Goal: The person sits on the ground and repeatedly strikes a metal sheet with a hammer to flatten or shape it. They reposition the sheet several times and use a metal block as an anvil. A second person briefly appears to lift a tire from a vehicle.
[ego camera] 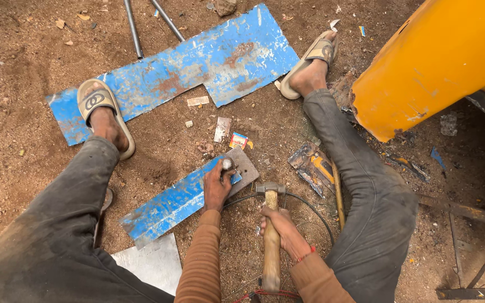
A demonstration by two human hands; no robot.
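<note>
Down on the dirt floor [23,112], between two spread legs in sandals, seen from the head camera: left hand [216,188] closed around a short round-headed steel punch [227,164], tip planted on the upper end of a narrow blue painted metal strip [172,206] where it overlaps a small grey steel plate [247,168]. Right hand [281,230] wrapped shut about the wooden handle of a hammer [270,224], head held just right of the punch and a little below it, not touching. Probably best done by holding the punch upright and square to the strip, fingers kept low and clear of its top, and keeping the strip flat on the plate so that it cannot skid. Short, straight blows, face landing flush on the punch head. A glancing hit would likely bruise the knuckles or kick the strip sideways. Nearby: a larger blue sheet [220,62] under the feet, a black cable [315,210] looping past the hammer, a yellow curved panel [433,62] to the right, a bare grey sheet [152,264] by the left knee.
</note>
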